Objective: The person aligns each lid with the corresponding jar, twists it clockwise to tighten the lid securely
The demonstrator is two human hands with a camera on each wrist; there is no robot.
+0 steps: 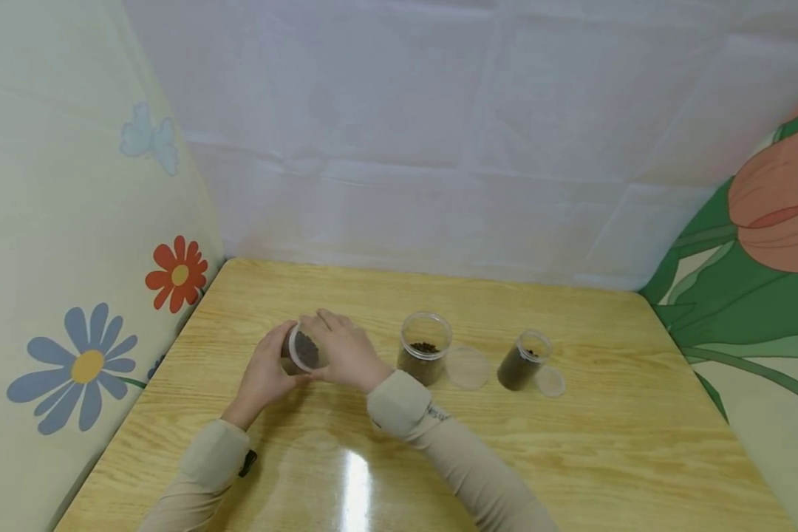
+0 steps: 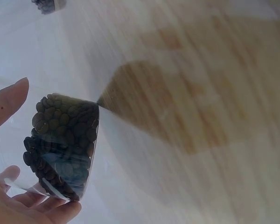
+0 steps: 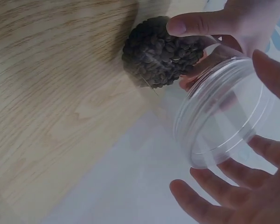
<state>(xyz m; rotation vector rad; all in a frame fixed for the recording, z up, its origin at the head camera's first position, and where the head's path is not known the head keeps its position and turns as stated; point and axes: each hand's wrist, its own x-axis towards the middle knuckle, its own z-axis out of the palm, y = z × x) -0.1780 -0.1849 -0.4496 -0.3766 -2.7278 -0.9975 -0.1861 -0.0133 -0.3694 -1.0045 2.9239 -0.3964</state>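
Note:
A clear plastic jar (image 1: pixel 292 356) partly filled with dark, coffee-like beans (image 2: pixel 65 135) is tilted at the left of the table. My left hand (image 1: pixel 266 371) grips its side, thumb and fingers on opposite sides of the wall. At the jar's mouth, my right hand (image 1: pixel 346 353) has thumb and fingers spread about the clear round lid (image 3: pixel 228 112), with fingertips at its edge. Through the clear plastic in the right wrist view, the beans (image 3: pixel 158 53) show at the jar's far end.
Right of my hands stands a wide uncapped jar (image 1: pixel 422 362) of dark contents, a clear lid (image 1: pixel 468 368) beside it. Farther right are a slimmer uncapped jar (image 1: pixel 519 368) and its small lid (image 1: pixel 550 382). The wooden table (image 1: pixel 612 458) meets cloth walls at the back and sides.

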